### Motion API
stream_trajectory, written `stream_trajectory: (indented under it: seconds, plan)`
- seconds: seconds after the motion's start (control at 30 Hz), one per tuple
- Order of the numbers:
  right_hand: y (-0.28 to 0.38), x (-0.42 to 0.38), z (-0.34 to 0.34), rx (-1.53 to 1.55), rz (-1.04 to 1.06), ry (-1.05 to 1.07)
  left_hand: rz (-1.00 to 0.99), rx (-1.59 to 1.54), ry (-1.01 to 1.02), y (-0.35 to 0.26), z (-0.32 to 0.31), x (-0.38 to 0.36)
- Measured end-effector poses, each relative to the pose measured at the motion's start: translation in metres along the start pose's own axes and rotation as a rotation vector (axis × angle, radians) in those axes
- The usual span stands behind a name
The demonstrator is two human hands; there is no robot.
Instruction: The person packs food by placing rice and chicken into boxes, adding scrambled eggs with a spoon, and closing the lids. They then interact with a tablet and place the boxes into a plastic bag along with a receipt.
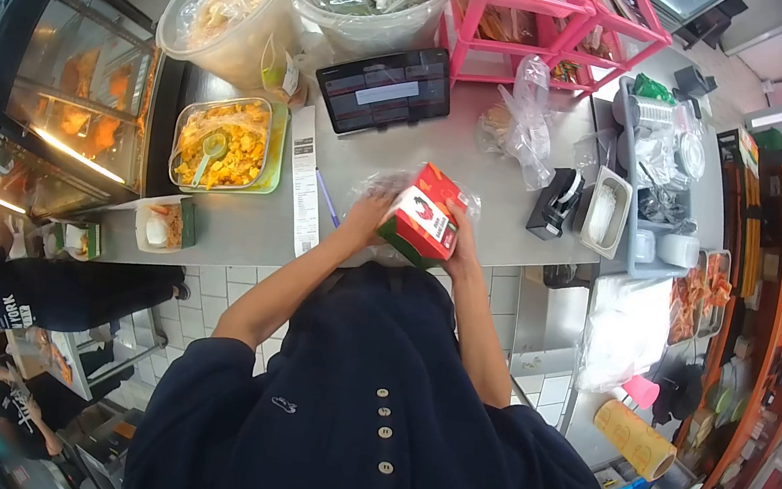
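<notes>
A red, white and green takeaway box [422, 215] is held up in front of my body, over the counter's front edge. My left hand [371, 213] grips its left side, and the fingers reach behind it into a clear plastic bag [472, 206]. Against the box's right side my right hand [462, 239] is closed. The bag spreads out behind the box on both sides. Left of my left hand, a blue pen [327, 199] lies beside a long printed receipt [309, 182] on the steel counter [369, 152].
A tablet [383, 92] stands behind the box. To the left are a tray of yellow food [221, 143], an open food box [167, 223] and a heated display case [71, 85]. A tape dispenser [555, 203] sits right. Two people work at far left, one in a dark shirt [29, 297].
</notes>
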State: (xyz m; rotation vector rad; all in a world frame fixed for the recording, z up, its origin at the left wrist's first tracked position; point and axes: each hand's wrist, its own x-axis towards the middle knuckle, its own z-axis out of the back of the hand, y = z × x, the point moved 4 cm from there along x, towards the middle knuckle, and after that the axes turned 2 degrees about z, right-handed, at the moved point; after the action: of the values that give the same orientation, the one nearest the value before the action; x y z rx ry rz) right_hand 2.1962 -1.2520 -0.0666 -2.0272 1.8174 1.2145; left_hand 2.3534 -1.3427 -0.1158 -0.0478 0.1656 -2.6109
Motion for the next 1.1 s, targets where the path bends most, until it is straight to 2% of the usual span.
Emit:
stream_trajectory:
  seconds: [0.03,0.07,0.17,0.2,0.27,0.37,0.4,0.5,0.53,0.63,0.67,0.73,0.77,0.8,0.83,0.9,0.93,1.03,1.1]
  plan:
    - [0.003,-0.002,0.006,-0.08,-0.012,-0.007,0.07,0.036,0.113,0.006,0.001,-0.005]
    - [0.007,-0.004,0.013,-0.162,-0.023,-0.014,0.064,0.007,0.048,0.006,0.006,0.0]
    - [0.016,-0.012,0.009,-0.423,-0.032,-0.023,0.183,-0.218,0.315,0.006,0.046,0.019]
    - [0.017,-0.013,0.008,-0.51,-0.011,-0.051,0.209,-0.292,0.141,0.005,0.06,0.02]
    - [0.018,-0.009,0.012,-0.632,0.04,-0.068,0.194,-0.269,0.144,0.006,0.058,0.019]
    - [0.013,-0.001,0.015,-0.424,0.151,-0.304,0.159,-0.321,0.061,0.002,0.045,0.005]
    - [0.012,0.003,0.016,-0.32,0.212,-0.282,0.144,-0.354,0.019,-0.001,0.04,-0.002]
    - [-0.001,0.017,0.014,-0.085,0.578,-0.476,0.105,-0.331,0.344,-0.008,0.024,-0.013]
    - [0.0,0.005,-0.004,-0.027,0.575,-0.547,-0.012,-0.013,0.261,-0.013,0.031,-0.019]
    - [0.006,0.012,0.013,-0.302,0.496,-0.494,-0.065,-0.072,0.049,-0.016,0.077,-0.034]
    - [0.008,0.009,0.013,-0.428,0.535,-0.55,0.067,-0.194,0.157,-0.01,0.09,-0.038]
    - [0.018,-0.015,-0.004,-0.459,0.506,-0.348,0.329,-0.431,0.371,0.003,0.108,-0.044]
    - [0.024,-0.032,-0.019,-0.471,0.491,-0.247,0.479,-0.519,0.178,0.009,0.111,-0.047]
    - [0.029,-0.052,-0.033,-0.565,0.554,-0.344,0.628,-0.604,-0.021,0.014,0.111,-0.054]
    - [0.036,-0.063,-0.045,-0.833,0.539,-0.274,0.775,-0.685,-0.225,0.019,0.107,-0.062]
    - [0.05,-0.079,-0.055,-1.367,0.486,-0.118,0.847,-0.819,-0.075,0.026,0.044,-0.059]
    - [0.057,-0.081,-0.062,-1.553,0.556,0.007,0.884,-0.891,0.007,0.025,0.023,-0.058]
    - [0.064,-0.054,-0.086,-2.003,0.695,0.431,0.895,-1.151,0.113,0.024,0.031,-0.033]
    - [0.039,-0.035,-0.08,-2.168,0.661,0.717,0.905,-1.097,-0.092,0.02,0.047,-0.023]
